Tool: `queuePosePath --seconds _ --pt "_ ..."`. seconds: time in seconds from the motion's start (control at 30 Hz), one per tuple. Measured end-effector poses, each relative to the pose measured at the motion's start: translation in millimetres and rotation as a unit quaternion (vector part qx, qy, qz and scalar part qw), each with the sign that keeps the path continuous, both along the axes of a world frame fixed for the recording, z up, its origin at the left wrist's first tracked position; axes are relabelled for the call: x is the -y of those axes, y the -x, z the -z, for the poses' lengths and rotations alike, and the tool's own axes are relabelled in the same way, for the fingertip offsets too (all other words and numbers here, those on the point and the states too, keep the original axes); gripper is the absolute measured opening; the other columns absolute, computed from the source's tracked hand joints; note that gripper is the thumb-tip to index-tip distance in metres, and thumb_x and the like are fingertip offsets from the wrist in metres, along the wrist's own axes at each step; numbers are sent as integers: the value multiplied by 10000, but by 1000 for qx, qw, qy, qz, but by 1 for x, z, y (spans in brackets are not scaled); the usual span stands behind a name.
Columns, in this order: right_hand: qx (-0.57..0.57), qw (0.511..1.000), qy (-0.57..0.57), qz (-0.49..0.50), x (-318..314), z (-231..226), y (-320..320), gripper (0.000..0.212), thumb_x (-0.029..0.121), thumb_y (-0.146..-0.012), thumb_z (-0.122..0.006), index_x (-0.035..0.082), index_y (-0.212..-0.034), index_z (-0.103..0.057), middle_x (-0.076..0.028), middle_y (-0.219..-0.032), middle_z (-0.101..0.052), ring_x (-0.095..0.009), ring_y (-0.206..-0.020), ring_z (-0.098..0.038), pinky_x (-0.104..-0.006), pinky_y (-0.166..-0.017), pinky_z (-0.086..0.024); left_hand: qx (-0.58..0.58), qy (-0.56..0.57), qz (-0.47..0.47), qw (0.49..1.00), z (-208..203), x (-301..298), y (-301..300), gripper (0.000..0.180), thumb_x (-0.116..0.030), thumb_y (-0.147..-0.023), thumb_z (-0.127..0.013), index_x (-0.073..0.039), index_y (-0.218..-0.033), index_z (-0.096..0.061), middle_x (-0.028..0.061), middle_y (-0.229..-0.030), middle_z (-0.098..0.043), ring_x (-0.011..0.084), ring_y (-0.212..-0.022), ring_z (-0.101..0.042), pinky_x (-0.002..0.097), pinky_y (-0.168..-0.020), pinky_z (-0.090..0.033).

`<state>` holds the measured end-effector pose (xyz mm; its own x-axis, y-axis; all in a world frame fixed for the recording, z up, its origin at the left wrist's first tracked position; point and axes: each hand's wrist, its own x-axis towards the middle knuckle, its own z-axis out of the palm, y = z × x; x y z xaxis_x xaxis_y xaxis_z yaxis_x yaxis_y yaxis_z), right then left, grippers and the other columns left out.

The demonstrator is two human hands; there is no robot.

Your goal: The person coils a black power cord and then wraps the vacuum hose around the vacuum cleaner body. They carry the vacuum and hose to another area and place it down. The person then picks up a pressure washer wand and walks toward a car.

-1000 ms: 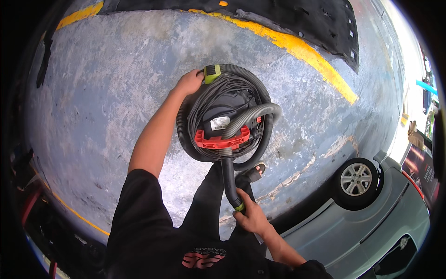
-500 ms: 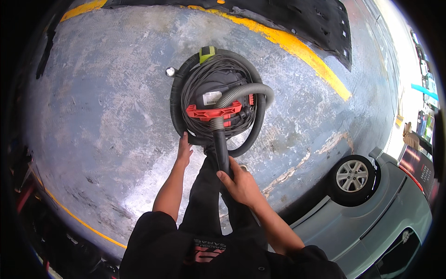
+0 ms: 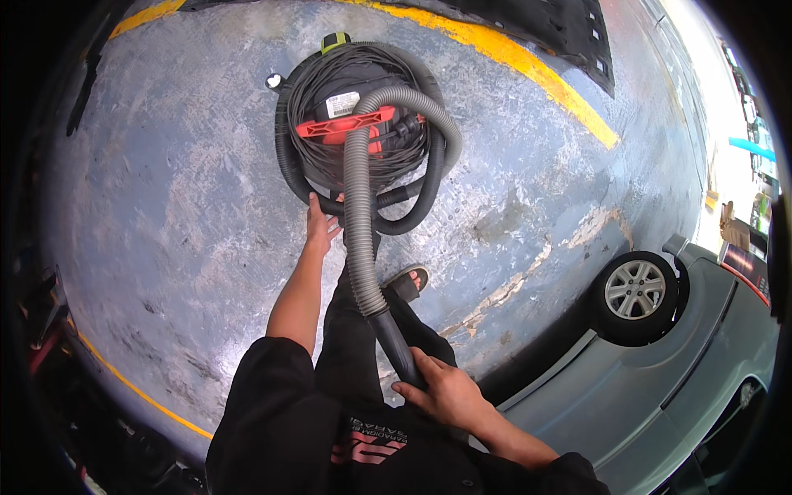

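Seeing round vacuum (image 3: 356,73) at upper centre, with coiled smooth cable (image 3: 305,101), red plastic handle (image 3: 328,127), white printed label (image 3: 343,104), print too fine to read. Gripping smooth black tube (image 3: 396,346) of ribbed grey hose (image 3: 356,231) with right-hand fingers (image 3: 431,365), lower centre. Touching black hose loop (image 3: 286,153) with left-hand fingers (image 3: 332,228); can't tell if closed, partly hidden.

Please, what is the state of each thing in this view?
Vacuum cleaner, top side up
Power cord, wound in coils
Grey hose, bent in an arch
Black hose end, held in right hand
Dark hose, looped; left hand at its lower side, grip unclear
Silver-grey car, partly out of view
Black mat, partly cut off
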<state>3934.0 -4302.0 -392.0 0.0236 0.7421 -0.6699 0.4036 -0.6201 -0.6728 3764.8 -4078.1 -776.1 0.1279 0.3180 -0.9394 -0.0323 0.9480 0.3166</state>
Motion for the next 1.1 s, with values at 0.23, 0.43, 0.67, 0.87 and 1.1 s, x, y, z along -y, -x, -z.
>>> queuePosePath --seconds 0.23,0.43,0.67,0.87,1.1 --pt "-39 999 -37 -9 2 42 19 633 399 -850 -671 -42 -1258 -473 -191 -915 -636 -358 -808 -654 -402 -669 -533 33 -96 -105 989 19 53 -54 869 -576 -855 -601 -148 -1473 -165 174 -1472 -233 378 -1298 -364 534 -1027 -352" --pt "-48 994 -97 6 -1 62 13 601 354 -867 -652 -61 -1258 -461 -193 -842 -629 -343 -735 -651 -398 -607 -531 -86 -133 -116 981 34 89 -63 656 -395 -838 -675 -71 -1314 -360 151 -1235 -489 314 -1041 -567 461 -865 -508" --pt "-45 996 -74 -1 -13 43 12 602 386 -875 -632 -50 -1254 -463 -205 -867 -636 -365 -723 -652 -418 -604 -529 -68 -76 -113 988 16 127 -61 461 -271 -833 -667 -55 -1190 -470 111 -1076 -595 264 -941 -627 467 -838 -532" --pt "-3 999 -32 -1 -2 48 13 571 389 -864 -645 2 -1252 -483 -192 -852 -635 -365 -705 -646 -424 -599 -524 -9 -34 -84 996 -3 119 -60 438 -302 -843 -677 -20 -1121 -490 125 -1023 -618 289 -916 -644 473 -847 -531" --pt "27 999 -37 25 15 85 9 550 323 -835 -686 -6 -1229 -488 -203 -922 -633 -383 -825 -636 -425 -701 -518 -11 -39 -11 999 24 98 -48 791 -413 -880 -654 -29 -1423 -226 210 -1405 -340 408 -1171 -503 525 -967 -454"
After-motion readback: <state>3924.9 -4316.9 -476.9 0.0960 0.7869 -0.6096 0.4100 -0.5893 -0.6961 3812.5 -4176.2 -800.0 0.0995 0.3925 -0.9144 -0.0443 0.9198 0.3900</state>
